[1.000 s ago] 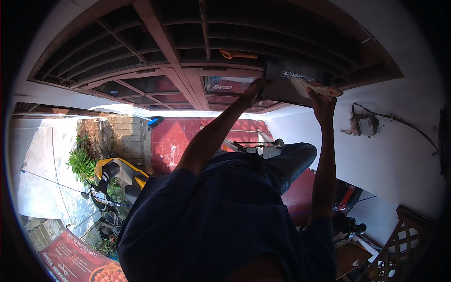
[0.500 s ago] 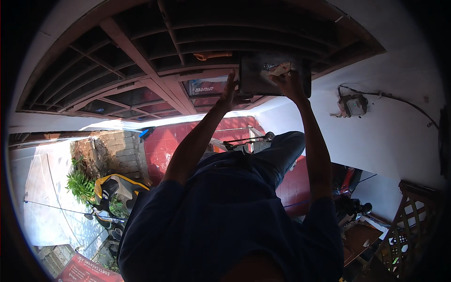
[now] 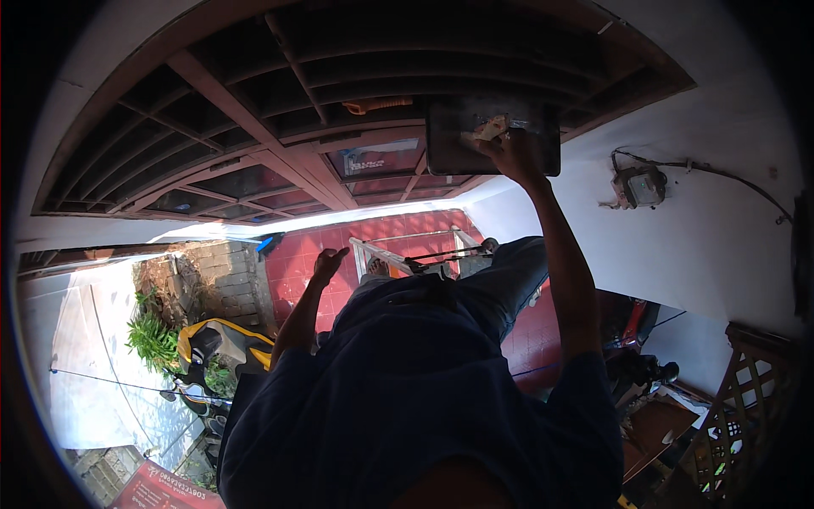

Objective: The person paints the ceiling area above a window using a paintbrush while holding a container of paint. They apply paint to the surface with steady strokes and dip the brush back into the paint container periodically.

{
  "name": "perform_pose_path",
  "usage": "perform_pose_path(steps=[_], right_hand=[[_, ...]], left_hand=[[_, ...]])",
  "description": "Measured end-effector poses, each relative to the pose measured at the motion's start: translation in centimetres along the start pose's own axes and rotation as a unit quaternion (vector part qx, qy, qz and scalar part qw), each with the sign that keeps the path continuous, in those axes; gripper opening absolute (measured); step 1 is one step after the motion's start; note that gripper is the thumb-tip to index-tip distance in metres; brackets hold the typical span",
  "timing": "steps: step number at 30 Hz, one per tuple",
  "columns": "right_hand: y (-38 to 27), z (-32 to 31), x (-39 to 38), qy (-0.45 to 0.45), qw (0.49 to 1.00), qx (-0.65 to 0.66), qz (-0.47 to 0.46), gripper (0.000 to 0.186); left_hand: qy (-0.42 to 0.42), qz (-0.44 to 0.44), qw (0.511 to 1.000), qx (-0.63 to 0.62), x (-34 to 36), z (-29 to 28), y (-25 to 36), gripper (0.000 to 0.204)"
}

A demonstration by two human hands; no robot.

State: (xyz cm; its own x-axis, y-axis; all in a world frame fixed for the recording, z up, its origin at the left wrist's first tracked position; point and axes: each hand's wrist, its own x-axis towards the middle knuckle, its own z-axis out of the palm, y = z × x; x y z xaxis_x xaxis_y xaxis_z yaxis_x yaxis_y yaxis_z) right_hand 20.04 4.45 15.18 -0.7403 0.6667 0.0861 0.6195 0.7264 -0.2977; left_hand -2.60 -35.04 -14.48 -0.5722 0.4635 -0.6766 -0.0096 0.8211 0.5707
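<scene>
My right hand (image 3: 513, 157) is closed on a crumpled, pale cloth (image 3: 488, 129). It presses the cloth against a dark rectangular panel (image 3: 445, 148) set against the brown window frame, and the panel's surface looks smudged around it. Well below the window, over the red floor, my left hand (image 3: 327, 265) is held up with its fingers curled in and the thumb sticking out. Nothing shows in it, and it touches nothing.
A stepladder (image 3: 373, 254) stands at my legs on the red tiles (image 3: 305, 246). An orange object (image 3: 377, 105) lies on the window frame, left of the panel. A floodlight (image 3: 640, 187) with a cable hangs on the white wall. A yellow-black motorcycle (image 3: 225, 327) stands lower left.
My left hand, open beside the panel's left edge before, has come away and dropped down over the floor, its fingers now curled. My right hand has shifted slightly left with the cloth.
</scene>
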Motion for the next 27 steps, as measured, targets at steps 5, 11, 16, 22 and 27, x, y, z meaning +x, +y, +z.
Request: perform_pose_path(steps=[5, 11, 16, 22, 27], right_hand=[[-0.3, -1.3, -0.1, 0.130, 0.974, 0.177, -0.057, 0.037], [-3.9, -4.4, -4.6, 0.226, 0.912, 0.342, 0.008, 0.026], [-3.1, 0.1, -5.8, 0.298, 0.912, 0.268, 0.085, 0.044], [-0.1, 0.8, -5.5, 0.288, 0.645, 0.677, 0.204, 0.035], [0.5, 0.5, -5.5, 0.182, 0.377, 0.899, 0.124, 0.027]], left_hand=[[0.067, -0.141, 0.982, 0.111, -2.3, -4.6, -15.1, 0.065], [0.358, 0.140, 0.919, -0.088, -2.5, -10.4, -3.6, 0.062], [0.379, 0.263, 0.879, -0.124, -4.8, -14.5, 14.0, 0.067], [0.450, 0.383, 0.797, -0.127, -5.9, -17.5, 22.8, 0.076], [0.528, 0.388, 0.755, -0.010, -7.1, -19.9, 27.3, 0.091]])
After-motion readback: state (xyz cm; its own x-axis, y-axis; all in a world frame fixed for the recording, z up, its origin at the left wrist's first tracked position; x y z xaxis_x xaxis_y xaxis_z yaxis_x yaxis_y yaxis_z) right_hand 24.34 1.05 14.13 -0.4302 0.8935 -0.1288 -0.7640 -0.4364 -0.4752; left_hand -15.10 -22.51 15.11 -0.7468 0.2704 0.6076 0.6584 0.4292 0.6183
